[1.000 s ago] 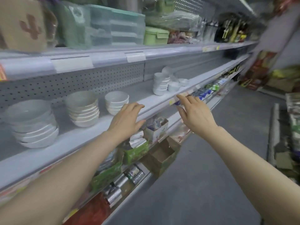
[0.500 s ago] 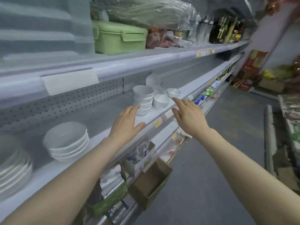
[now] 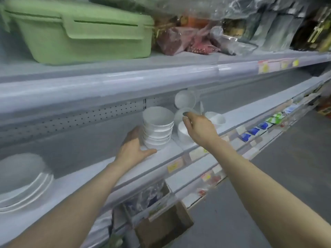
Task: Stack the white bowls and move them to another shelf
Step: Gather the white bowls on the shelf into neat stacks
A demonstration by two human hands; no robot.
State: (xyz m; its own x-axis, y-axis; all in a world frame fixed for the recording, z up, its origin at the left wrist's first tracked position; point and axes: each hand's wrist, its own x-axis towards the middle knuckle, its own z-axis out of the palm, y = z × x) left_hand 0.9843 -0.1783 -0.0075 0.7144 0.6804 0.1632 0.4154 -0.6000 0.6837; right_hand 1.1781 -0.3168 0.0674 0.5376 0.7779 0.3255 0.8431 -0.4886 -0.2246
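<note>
A stack of several small white bowls [image 3: 157, 129] stands on the middle shelf [image 3: 161, 158]. My left hand [image 3: 134, 147] cups the stack's left side and base, thumb on the shelf in front. To the right lie loose white bowls: one low [image 3: 182, 135], one tilted [image 3: 180, 113] behind my fingers, one leaning on the back wall [image 3: 184, 99], one farther right [image 3: 216, 119]. My right hand [image 3: 198, 127] hovers over the loose bowls with fingertips at the tilted bowl's rim; the image is blurred and a grip cannot be made out.
A green lidded box [image 3: 80, 31] and plastic-wrapped packets [image 3: 188, 38] sit on the shelf above. Larger white bowls [image 3: 23, 179] stand at the far left. Below are price tags, packets and a brown cardboard box [image 3: 161, 228]. Grey floor lies to the right.
I have moved right along the shelf and closer. Both hands went from hovering at the shelf edge to the small bowls, the left onto the stack, the right over the loose ones.
</note>
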